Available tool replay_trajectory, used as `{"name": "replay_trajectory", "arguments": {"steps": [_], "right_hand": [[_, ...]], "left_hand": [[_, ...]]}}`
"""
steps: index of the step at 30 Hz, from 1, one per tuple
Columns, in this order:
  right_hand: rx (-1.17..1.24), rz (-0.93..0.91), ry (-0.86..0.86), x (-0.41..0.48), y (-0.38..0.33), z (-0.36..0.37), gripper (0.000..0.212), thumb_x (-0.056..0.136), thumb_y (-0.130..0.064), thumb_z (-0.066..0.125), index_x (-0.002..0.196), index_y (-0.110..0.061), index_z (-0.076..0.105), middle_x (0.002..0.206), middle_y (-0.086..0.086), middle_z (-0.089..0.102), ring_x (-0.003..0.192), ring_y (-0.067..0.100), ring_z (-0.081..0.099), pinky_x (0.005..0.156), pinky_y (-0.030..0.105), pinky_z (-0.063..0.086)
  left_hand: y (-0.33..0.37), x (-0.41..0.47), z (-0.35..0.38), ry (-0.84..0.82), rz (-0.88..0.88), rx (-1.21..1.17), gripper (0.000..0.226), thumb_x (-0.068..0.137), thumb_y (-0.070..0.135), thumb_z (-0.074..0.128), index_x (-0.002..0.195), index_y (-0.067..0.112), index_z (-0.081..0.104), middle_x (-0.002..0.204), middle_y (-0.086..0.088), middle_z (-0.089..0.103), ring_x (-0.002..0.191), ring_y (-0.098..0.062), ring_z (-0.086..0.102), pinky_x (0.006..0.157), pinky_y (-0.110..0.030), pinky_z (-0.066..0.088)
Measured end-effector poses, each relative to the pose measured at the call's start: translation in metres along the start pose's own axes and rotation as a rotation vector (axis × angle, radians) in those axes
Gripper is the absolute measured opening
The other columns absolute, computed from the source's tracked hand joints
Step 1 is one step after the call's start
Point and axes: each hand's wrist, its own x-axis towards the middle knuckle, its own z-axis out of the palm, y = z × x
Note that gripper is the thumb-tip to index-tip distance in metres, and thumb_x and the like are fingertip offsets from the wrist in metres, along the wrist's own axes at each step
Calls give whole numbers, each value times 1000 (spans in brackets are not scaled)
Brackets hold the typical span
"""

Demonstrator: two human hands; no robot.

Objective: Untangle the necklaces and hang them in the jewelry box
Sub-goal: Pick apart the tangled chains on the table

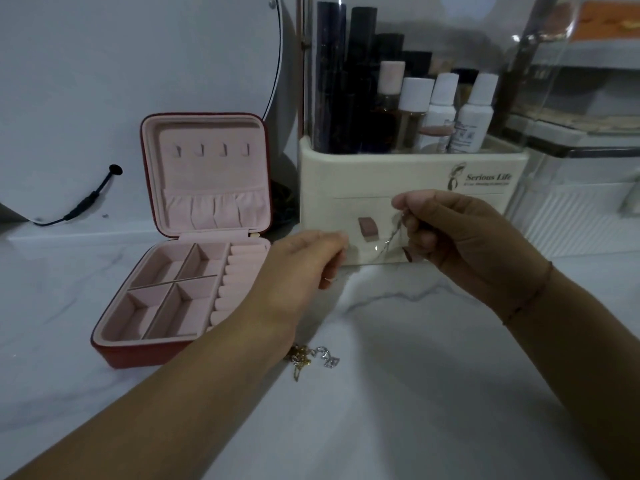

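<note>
A red jewelry box (114, 355) with pink lining stands open at the left, its lid upright with several bare hooks (211, 150). My right hand (460, 237) pinches a thin silver necklace (393, 233) that dangles above the table in front of the cosmetics organizer. My left hand (304, 261) is raised beside it with fingers curled at the chain's other end; whether it holds the chain is unclear. A small tangle of gold and silver chains (311, 358) lies on the marble table, partly hidden under my left wrist.
A cream cosmetics organizer (408, 174) full of bottles stands behind my hands. A round mirror (138, 64) with a black cable (86, 202) leans at the back left. Clear storage boxes (581, 188) sit at the right. White marble table (415, 410) spreads in front.
</note>
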Motion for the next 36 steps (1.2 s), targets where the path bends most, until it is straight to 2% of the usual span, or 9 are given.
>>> {"name": "replay_trajectory", "arguments": {"steps": [2, 5, 7, 9, 13, 18, 27, 31, 36], "right_hand": [[0, -4, -70, -2, 0, 4, 20, 76, -21, 61, 82, -8, 75, 64, 2, 58, 51, 7, 46, 51, 15, 41], [-27, -2, -146, -5, 1, 8, 20, 78, -17, 58, 85, -3, 70, 65, 2, 61, 51, 7, 47, 51, 14, 42], [-29, 3, -189, -5, 2, 10, 18, 79, -15, 59, 85, -5, 72, 66, 4, 61, 52, 8, 47, 51, 14, 43], [-28, 11, -216, -5, 3, 10, 19, 80, -14, 58, 89, -3, 71, 67, 6, 61, 52, 9, 47, 52, 15, 43], [-9, 31, -239, -5, 5, 9, 20, 81, -13, 57, 93, -1, 69, 68, 8, 62, 53, 10, 48, 52, 16, 43], [-9, 29, -245, -5, 3, 7, 18, 79, -16, 61, 89, -6, 71, 69, 7, 62, 53, 11, 48, 52, 17, 44], [-47, 27, -236, -4, 5, 6, 12, 79, -19, 68, 86, -11, 73, 68, 6, 56, 59, 12, 46, 52, 18, 42], [-122, 41, -221, -3, 7, 5, 22, 76, -15, 74, 96, -6, 70, 66, 5, 48, 57, 11, 40, 52, 19, 37], [-241, 23, -254, -6, 8, 9, 19, 76, -14, 76, 94, -9, 71, 80, 15, 53, 69, 23, 39, 58, 22, 37]], "left_hand": [[-3, 0, 3, -15, 8, 53, 21, 89, 22, 61, 81, 3, 67, 73, -3, 58, 67, -8, 51, 68, -20, 42], [-5, -1, 5, 0, 48, 56, 19, 85, 18, 66, 102, 9, 67, 90, -6, 65, 78, -4, 57, 66, -6, 43], [-4, -1, 7, -2, 81, 53, 21, 85, 16, 68, 105, 11, 67, 98, -9, 67, 86, -9, 60, 69, -5, 45], [-2, -2, 7, 2, 115, 35, 21, 86, 13, 66, 106, 10, 67, 97, -6, 68, 85, -5, 60, 69, -5, 45], [2, -4, 7, -47, 173, -27, 17, 88, 12, 61, 99, 6, 72, 91, -3, 73, 78, 0, 64, 67, -6, 44], [4, -8, 9, -167, 190, -71, 11, 79, 2, 66, 88, 3, 72, 74, 1, 73, 72, -5, 66, 69, -11, 51], [5, -8, 8, -108, 217, -36, 9, 80, 3, 68, 80, 10, 73, 68, 4, 72, 66, -1, 64, 65, -9, 48], [3, -5, 4, -44, 234, 24, 12, 79, 6, 71, 77, 17, 75, 75, -4, 74, 72, -9, 66, 69, -14, 51], [2, -3, 4, -61, 215, 88, 10, 79, 6, 71, 73, 14, 70, 71, -9, 62, 66, -13, 50, 59, -14, 44]]}}
